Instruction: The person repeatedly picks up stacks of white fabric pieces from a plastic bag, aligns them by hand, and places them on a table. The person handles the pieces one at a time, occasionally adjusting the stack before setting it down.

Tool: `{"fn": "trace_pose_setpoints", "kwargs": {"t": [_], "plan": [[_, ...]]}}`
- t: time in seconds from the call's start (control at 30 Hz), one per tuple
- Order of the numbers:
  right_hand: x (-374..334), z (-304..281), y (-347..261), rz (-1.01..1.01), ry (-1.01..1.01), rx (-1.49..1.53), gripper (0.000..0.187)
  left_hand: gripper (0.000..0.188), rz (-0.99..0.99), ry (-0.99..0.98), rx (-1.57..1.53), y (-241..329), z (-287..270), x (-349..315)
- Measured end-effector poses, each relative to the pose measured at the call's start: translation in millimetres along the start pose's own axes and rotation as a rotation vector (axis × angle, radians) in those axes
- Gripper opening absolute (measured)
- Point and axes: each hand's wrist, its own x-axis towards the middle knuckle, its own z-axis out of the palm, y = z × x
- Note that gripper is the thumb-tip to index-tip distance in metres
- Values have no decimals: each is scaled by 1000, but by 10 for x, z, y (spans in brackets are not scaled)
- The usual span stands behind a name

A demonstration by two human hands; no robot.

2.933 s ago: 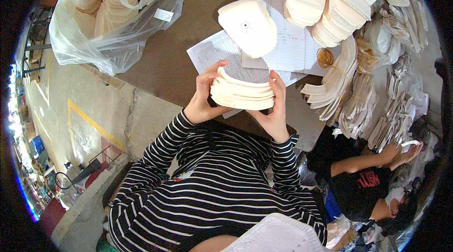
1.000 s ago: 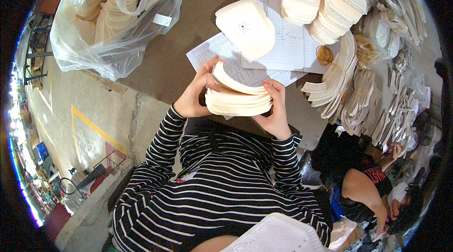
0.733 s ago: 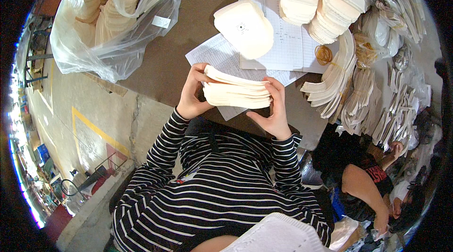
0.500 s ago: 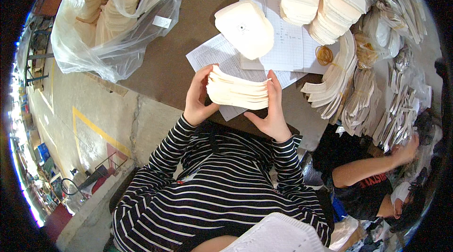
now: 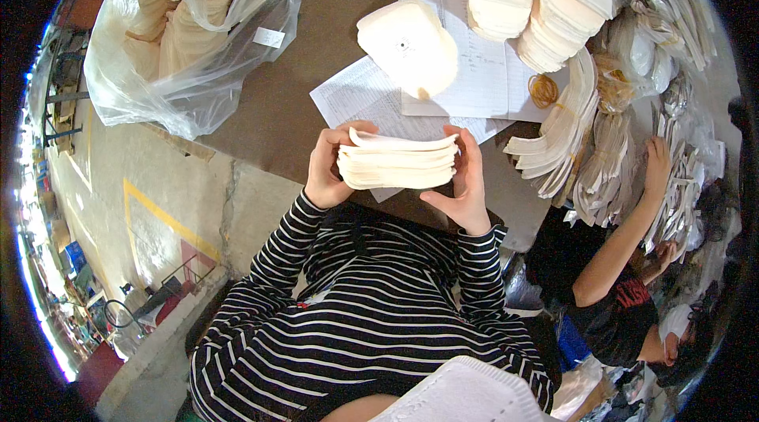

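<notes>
Now; left hand, half curled, holds one end of cream stack; right hand, thumb spread, holds other end; stack between them; soft, even pushes should keep edges neat

"What's where on your counter?"

"Held stack sits between my left hand and right hand, loose sheet behind it. Notebook's further back, second stack partly on top."

"And the sides?"

"Stuffed plastic bag far left, rubber bands and strip bundles right."
</notes>
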Motion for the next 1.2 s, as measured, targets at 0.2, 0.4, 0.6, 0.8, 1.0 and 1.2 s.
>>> {"fn": "trace_pose_setpoints", "kwargs": {"t": [0.2, 0.4, 0.6, 0.8, 1.0, 1.2], "plan": [[79, 34, -146, -54, -89, -444, 113, 87, 153, -37, 133, -13, 67, 96], [129, -56, -503, -119, -69, -571, 110, 119, 33, -180, 320, 77, -85, 94], [72, 358, -602, -150, -205, -964, 108, 118, 67, -171, 354, 118, 15, 158], [185, 658, -781, -188, 20, -978, 90, 112, 32, -181, 113, 98, 38, 113], [381, 478, -837, -85, -237, -1026, 88, 98, -39, -298, 230, 199, -64, 143], [348, 95, -800, 53, -192, -1055, 73, 74, 66, -176, 341, 82, -33, 54]]}}
